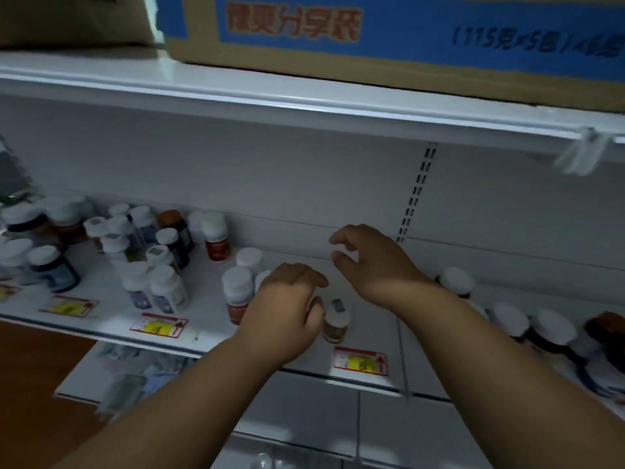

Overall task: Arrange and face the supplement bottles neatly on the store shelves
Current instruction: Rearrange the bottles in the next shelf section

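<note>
Both forearms bare to frame edge, no sleeves, L grip [287, 299] & R grip [368, 262] ungloved

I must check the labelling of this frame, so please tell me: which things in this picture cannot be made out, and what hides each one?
- Head view: the bottle under the left hand is covered by the hand; whether it is gripped is unclear.
- Small brown bottle: label blurred, unreadable.
- Price tags: print too small and blurred.
- Bottles at right: cut off by the frame edge.
- Cardboard box: top cut off.
- Right hand hovers with curled fingers, holding nothing.
</note>
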Motion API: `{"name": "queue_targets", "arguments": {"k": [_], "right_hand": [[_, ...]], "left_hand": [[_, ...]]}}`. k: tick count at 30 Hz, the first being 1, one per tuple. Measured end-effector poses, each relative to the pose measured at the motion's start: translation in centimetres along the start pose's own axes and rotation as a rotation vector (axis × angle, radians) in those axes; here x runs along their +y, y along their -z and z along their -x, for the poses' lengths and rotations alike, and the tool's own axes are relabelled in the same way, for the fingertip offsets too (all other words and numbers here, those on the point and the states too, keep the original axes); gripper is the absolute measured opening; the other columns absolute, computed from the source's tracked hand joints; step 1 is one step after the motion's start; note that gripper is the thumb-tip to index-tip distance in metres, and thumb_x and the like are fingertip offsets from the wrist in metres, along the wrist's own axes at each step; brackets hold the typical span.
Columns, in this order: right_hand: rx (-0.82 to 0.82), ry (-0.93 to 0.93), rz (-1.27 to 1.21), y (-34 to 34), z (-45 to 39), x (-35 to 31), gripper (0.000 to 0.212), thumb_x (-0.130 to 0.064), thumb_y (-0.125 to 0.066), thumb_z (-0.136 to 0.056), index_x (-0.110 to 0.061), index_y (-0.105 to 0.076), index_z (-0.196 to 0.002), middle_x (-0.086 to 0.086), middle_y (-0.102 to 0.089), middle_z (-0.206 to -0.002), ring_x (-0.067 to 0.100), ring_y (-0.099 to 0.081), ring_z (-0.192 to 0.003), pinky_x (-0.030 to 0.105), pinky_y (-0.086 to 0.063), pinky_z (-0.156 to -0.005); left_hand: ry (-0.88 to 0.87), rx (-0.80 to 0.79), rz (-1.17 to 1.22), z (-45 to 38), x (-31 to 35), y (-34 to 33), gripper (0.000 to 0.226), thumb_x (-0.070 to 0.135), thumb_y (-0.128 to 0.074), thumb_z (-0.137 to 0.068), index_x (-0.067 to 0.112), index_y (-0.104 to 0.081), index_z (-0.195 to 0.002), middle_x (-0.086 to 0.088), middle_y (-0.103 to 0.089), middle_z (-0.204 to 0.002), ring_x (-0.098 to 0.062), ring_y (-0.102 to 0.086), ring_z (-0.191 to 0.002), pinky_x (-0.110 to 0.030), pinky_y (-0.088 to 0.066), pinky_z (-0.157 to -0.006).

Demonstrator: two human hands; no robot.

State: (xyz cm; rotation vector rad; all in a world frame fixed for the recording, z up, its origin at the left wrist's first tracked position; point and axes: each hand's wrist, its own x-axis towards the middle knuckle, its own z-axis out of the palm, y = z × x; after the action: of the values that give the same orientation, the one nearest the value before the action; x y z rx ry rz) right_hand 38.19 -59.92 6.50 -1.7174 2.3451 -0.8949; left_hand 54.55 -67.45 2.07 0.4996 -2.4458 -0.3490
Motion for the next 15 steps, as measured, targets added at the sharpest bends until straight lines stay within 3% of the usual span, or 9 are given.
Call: {"name": "queue_targets", "arguments": {"k": [7,11,15], "right_hand": [[0.011,0.031,-0.064,-8.7,-5.4,-10.5,0.027,-0.033,-0.057,-0.092,-0.024,-0.058,-0.117,-0.010,-0.048,-0.103,0.003,-0.048,-0.097,0.016,-0.031,-0.079],[-0.011,0.052,-0.001,-11.2,-9.3,-12.9,0.033,-0.037,-0.056,-0.092,-0.020,-0.056,-0.120,0.002,-0.054,-0.115,0.015,-0.053,-0.103,0.022,-0.032,-0.075],[-0.112,0.032,0.057,-13.7,-14.3,-13.5,0.046,-0.033,-0.057,-0.092,-0.017,-0.048,-0.134,0.011,-0.048,-0.130,0.024,-0.053,-0.112,0.026,-0.039,-0.083]], "left_hand": [[0.139,0.026,-0.016,3.1,-11.7,8.3,0.026,0.015,-0.059,-0.075,0.014,-0.066,-0.101,-0.007,-0.066,-0.096,-0.026,-0.059,-0.090,-0.033,-0.049,-0.075],[0.204,0.033,-0.013,3.3,-15.1,10.0,0.029,0.017,-0.057,-0.076,0.014,-0.067,-0.103,-0.006,-0.066,-0.099,-0.024,-0.058,-0.093,-0.026,-0.041,-0.077],[0.241,0.055,0.005,3.6,-16.9,10.4,0.030,0.014,-0.058,-0.076,0.010,-0.068,-0.103,-0.010,-0.066,-0.097,-0.030,-0.059,-0.091,-0.030,-0.046,-0.078]]}}
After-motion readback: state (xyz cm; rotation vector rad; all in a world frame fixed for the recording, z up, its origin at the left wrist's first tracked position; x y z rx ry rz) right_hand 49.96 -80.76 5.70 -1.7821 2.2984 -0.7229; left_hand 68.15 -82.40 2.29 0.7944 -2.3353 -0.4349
